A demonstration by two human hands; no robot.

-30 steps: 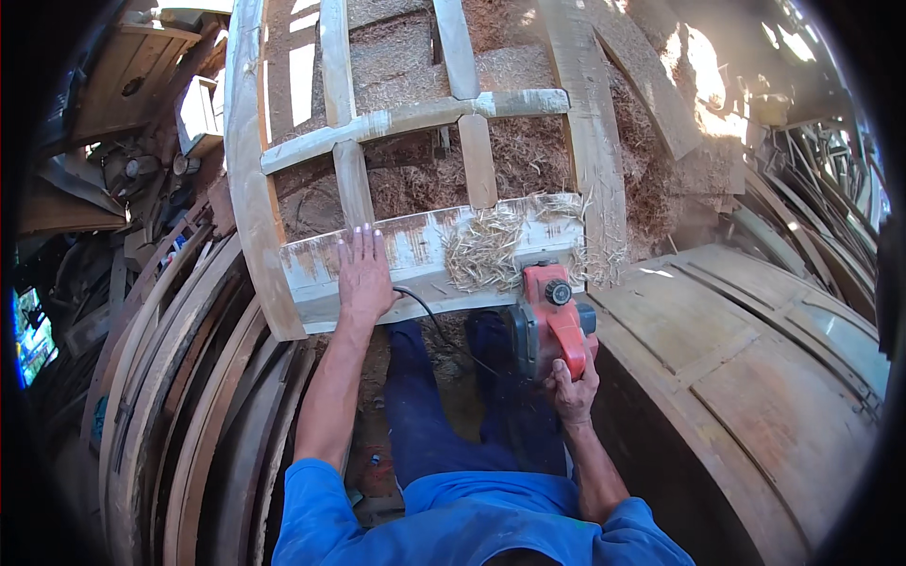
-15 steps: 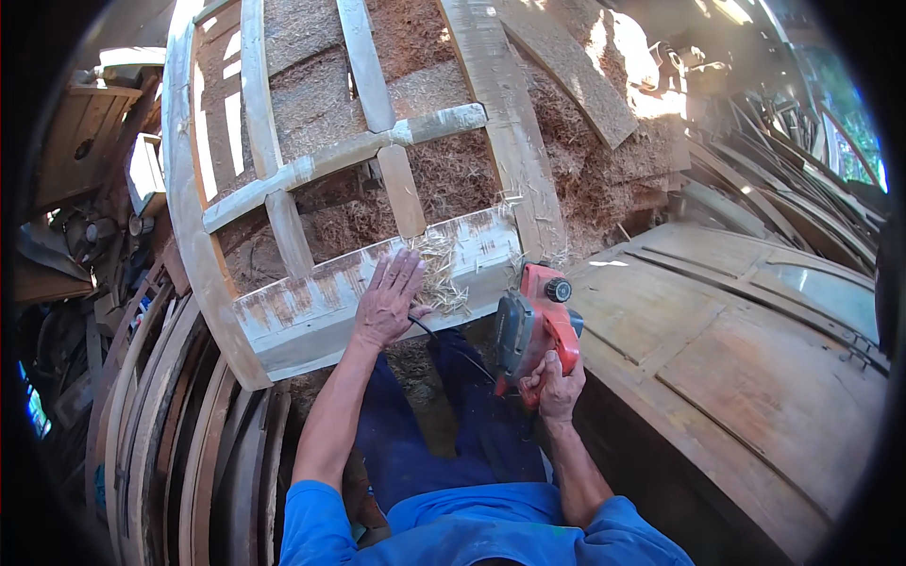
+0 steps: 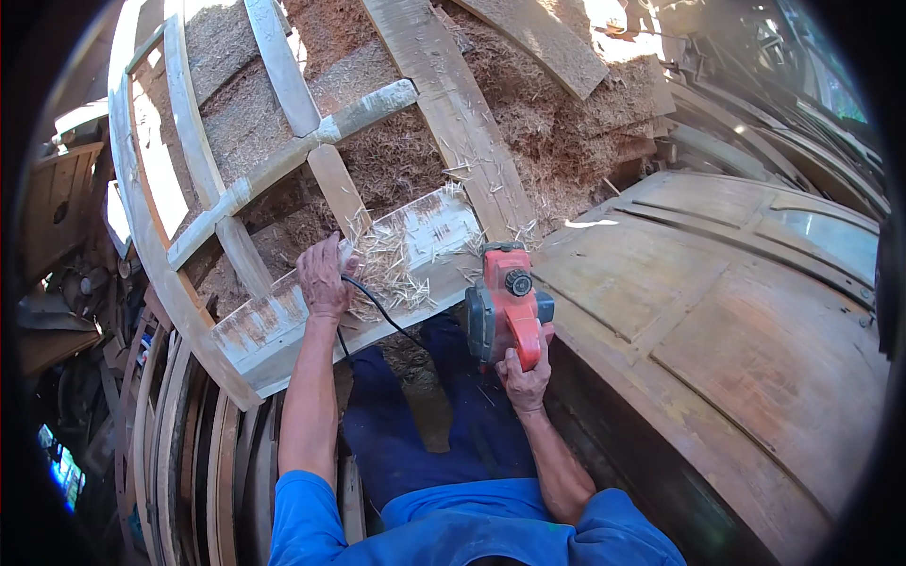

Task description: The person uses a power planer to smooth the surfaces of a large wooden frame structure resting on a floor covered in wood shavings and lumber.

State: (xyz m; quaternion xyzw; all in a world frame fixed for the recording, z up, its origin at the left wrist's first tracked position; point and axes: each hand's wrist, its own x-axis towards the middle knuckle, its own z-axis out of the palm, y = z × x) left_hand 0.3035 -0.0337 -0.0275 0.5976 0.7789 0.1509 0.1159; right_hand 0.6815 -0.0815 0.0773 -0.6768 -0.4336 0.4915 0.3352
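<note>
My right hand (image 3: 525, 379) grips the rear handle of a red and dark grey electric planer (image 3: 511, 300), held near the right end of the wooden frame's bottom rail. The frame's bottom rail (image 3: 247, 345) is a pale board with worn white patches. My left hand (image 3: 324, 275) is on the rail with its fingers drawn together. A black power cable (image 3: 382, 309) comes out by the thumb and hangs in a loop; the hand appears closed on it, though its grip is partly hidden. Curly wood shavings (image 3: 389, 267) lie heaped on the rail just right of that hand.
Slatted bars (image 3: 340, 189) and a wide right stile (image 3: 453, 113) make up the rest of the frame. A panelled wooden door (image 3: 698, 311) lies at right. Sawdust and shavings (image 3: 557, 160) cover the ground beyond. Curved timber pieces (image 3: 189, 443) stand stacked at left.
The left hand has moved left along the rail and its spread fingers have drawn in. The planer has shifted left and turned more upright. My view has moved, so the frame sits further left.
</note>
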